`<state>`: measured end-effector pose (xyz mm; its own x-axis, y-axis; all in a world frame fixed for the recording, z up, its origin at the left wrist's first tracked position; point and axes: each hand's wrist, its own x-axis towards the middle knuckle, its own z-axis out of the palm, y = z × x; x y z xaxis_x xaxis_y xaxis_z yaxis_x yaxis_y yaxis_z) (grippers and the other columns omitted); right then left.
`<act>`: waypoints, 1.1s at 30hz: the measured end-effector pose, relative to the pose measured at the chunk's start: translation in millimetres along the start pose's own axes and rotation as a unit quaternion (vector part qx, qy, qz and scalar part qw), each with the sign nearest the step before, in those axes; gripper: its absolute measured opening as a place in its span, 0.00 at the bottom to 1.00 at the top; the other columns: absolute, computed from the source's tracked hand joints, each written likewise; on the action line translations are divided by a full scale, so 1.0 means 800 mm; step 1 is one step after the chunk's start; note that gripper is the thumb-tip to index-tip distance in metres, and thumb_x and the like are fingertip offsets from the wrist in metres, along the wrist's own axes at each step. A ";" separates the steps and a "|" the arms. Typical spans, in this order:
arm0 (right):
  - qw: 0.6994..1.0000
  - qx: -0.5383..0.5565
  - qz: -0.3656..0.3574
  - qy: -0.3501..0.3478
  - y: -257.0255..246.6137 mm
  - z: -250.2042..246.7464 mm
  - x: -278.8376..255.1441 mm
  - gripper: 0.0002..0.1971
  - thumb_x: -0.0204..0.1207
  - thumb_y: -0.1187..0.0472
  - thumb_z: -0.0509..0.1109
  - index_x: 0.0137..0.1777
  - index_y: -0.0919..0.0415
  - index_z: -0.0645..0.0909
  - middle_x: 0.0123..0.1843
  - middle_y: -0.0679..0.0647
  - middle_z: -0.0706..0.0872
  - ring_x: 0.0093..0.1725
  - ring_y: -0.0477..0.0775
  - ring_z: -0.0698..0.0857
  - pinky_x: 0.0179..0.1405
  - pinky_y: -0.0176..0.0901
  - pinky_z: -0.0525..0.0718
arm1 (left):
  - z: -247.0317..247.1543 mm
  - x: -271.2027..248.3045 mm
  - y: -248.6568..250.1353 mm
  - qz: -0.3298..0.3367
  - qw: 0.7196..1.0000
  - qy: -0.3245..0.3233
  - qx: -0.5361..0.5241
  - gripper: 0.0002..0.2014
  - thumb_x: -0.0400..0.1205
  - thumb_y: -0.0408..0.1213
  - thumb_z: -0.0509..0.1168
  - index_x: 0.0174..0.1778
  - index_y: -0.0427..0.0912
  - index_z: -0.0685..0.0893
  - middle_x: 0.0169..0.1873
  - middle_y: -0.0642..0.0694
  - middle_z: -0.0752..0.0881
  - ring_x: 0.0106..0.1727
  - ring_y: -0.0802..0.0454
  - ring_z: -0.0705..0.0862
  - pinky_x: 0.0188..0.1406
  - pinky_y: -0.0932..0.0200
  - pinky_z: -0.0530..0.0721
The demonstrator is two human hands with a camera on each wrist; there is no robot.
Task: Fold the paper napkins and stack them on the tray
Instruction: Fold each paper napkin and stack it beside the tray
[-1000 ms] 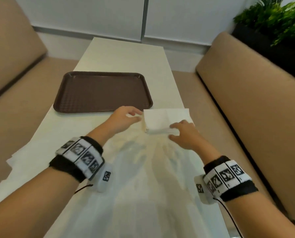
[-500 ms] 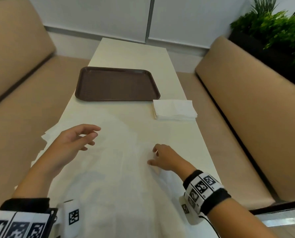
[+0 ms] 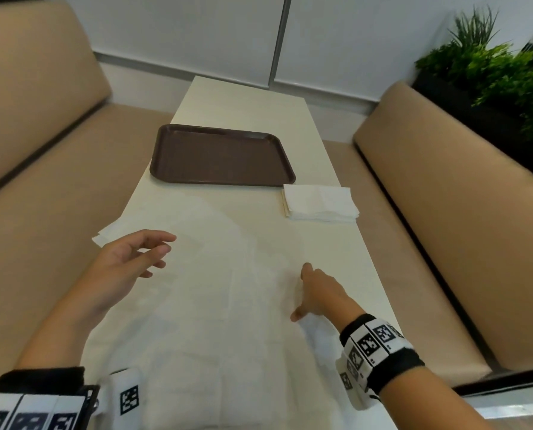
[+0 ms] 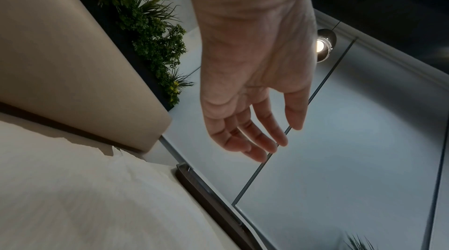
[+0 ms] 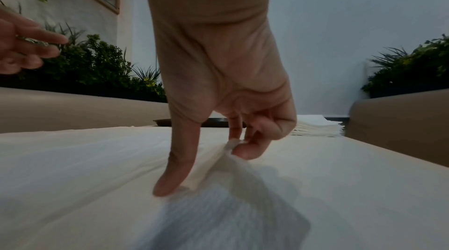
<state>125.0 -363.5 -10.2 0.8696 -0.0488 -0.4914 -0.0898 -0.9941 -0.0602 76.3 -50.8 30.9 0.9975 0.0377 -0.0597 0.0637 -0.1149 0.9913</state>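
An empty brown tray (image 3: 221,156) lies at the far middle of the table. Just off its near right corner sits a stack of folded white napkins (image 3: 321,201), untouched. Unfolded white napkins (image 3: 203,305) cover the near half of the table. My right hand (image 3: 302,293) is down on them. In the right wrist view its curled fingers (image 5: 250,148) pinch up an edge of the top napkin (image 5: 226,160), and its thumb presses the sheet flat. My left hand (image 3: 138,259) hovers above the left side of the napkins, fingers loosely spread and holding nothing (image 4: 255,138).
Tan padded benches run along both sides of the table, the left one (image 3: 41,181) and the right one (image 3: 460,228). A planter with green foliage (image 3: 492,79) stands behind the right bench. Some napkin corners (image 3: 107,237) overhang the table's left edge. A white wall closes the far end.
Both hands let go of the folded stack and drew back toward me. The right hand dropped onto the unfolded napkins and pinched an edge. The left hand swung out left, open.
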 end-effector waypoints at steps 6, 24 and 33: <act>0.997 0.014 -0.059 0.050 0.009 0.015 -0.015 0.29 0.67 0.50 0.80 0.63 0.55 0.72 0.59 0.54 0.75 0.45 0.55 0.77 0.43 0.44 0.77 | 0.006 0.005 -0.002 0.011 1.000 0.002 0.015 0.10 0.82 0.35 0.64 0.47 0.55 0.89 0.49 0.49 0.86 0.41 0.58 0.85 0.45 0.58 0.78; 0.964 0.250 -0.045 0.076 0.053 -0.007 -0.028 0.10 0.68 0.57 0.80 0.44 0.55 0.82 0.34 0.47 0.75 0.31 0.44 0.74 0.28 0.29 0.72 | 0.011 0.000 -0.003 0.029 0.999 -0.027 -0.007 0.11 0.81 0.37 0.66 0.42 0.61 0.89 0.45 0.51 0.85 0.38 0.63 0.85 0.44 0.57 0.77; 0.936 0.222 -0.139 0.235 0.038 -0.025 -0.061 0.05 0.75 0.54 0.73 0.42 0.53 0.86 0.46 0.44 0.81 0.46 0.46 0.80 0.45 0.38 0.77 | 0.022 0.001 0.007 0.033 0.999 -0.042 -0.007 0.08 0.77 0.41 0.70 0.44 0.62 0.89 0.46 0.54 0.87 0.43 0.56 0.85 0.45 0.57 0.78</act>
<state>89.4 -393.5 29.0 0.9975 0.0650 0.0279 0.0698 -0.8420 -0.5349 78.0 -69.3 34.2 0.9986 -0.0523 -0.0028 -0.0025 -0.1004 0.9949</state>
